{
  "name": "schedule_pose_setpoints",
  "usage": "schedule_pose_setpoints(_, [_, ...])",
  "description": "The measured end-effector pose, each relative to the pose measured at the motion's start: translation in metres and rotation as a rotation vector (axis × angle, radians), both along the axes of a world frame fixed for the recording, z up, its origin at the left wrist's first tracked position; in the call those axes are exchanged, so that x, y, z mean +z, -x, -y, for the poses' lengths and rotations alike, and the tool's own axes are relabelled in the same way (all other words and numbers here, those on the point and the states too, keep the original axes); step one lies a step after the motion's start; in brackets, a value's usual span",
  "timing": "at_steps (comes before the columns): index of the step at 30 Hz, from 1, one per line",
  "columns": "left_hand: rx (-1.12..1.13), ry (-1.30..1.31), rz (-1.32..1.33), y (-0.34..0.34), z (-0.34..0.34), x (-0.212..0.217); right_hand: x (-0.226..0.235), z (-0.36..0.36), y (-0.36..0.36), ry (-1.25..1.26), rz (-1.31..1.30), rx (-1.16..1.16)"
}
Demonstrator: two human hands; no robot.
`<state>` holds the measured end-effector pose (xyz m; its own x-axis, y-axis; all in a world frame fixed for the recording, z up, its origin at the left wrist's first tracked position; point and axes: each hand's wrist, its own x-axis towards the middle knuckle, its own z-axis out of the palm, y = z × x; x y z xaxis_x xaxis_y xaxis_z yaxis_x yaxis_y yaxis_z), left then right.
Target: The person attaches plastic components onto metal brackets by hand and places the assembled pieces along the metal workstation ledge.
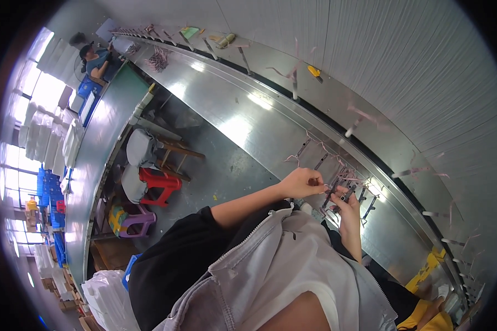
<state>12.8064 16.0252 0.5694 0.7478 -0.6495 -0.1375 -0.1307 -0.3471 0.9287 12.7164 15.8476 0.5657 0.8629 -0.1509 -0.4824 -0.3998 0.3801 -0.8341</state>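
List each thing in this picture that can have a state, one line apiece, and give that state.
Left hand: fingertips drawn together; what they pinch is unclear.
Right hand: closed on a dark part.
Pink wires: slack, curling.
Jacket: unzipped.
Red stool: upright.
Purple stool: upright.
Yellow-handled tool: lying down.
Far bundle: heaped on the metal bench.

Wearing Gray and Black

Light gray cloth (270, 265) is covering the front, pale zipper teeth (259, 233) bordering it left and right. A loose black fabric sleeve (171, 248) is ending above the bare left forearm (243, 206). The left hand (302, 183) and right hand (348, 207) are showing bare.
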Motion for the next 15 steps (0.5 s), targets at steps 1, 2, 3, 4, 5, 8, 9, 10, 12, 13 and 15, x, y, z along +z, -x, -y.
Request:
schedule_pose_setpoints(1, [0.011,-0.008,0.001,-0.007,-0.011,0.002,0.001,-0.011,-0.007,0.000,0.001,0.002])
schedule_pose_setpoints(2, [0.005,-0.009,0.002,-0.017,-0.022,0.007,0.002,-0.022,-0.016,0.003,0.006,0.002])
schedule_pose_setpoints(3, [0.011,-0.020,0.028,-0.027,-0.032,0.014,0.005,-0.033,-0.024,0.006,0.011,0.002])
schedule_pose_setpoints(4, [0.015,-0.031,0.052,-0.037,-0.043,0.020,0.007,-0.045,-0.032,0.010,0.013,0.000])
schedule_pose_setpoints(5, [0.018,-0.042,0.075,-0.048,-0.055,0.023,0.009,-0.056,-0.040,0.010,0.010,-0.009])
schedule_pose_setpoints(8, [0.085,-0.133,0.248,-0.089,-0.101,0.024,0.023,-0.091,-0.073,0.043,-0.020,0.018])
schedule_pose_setpoints(9, [0.108,-0.178,0.263,-0.101,-0.117,0.029,0.026,-0.103,-0.081,0.022,-0.003,0.007])
schedule_pose_setpoints(10, [0.128,-0.223,0.279,-0.116,-0.137,0.037,0.029,-0.116,-0.092,0.002,0.014,-0.007])
schedule_pose_setpoints(12, [0.187,-0.164,0.272,-0.146,-0.180,0.042,0.037,-0.141,-0.111,-0.014,0.018,-0.022])
schedule_pose_setpoints(13, [0.240,-0.211,0.252,-0.162,-0.200,0.043,0.035,-0.152,-0.122,-0.005,-0.004,-0.062])
schedule_pose_setpoints(15, [0.329,-0.313,0.259,-0.192,-0.241,0.047,0.033,-0.175,-0.138,0.000,0.029,-0.029])
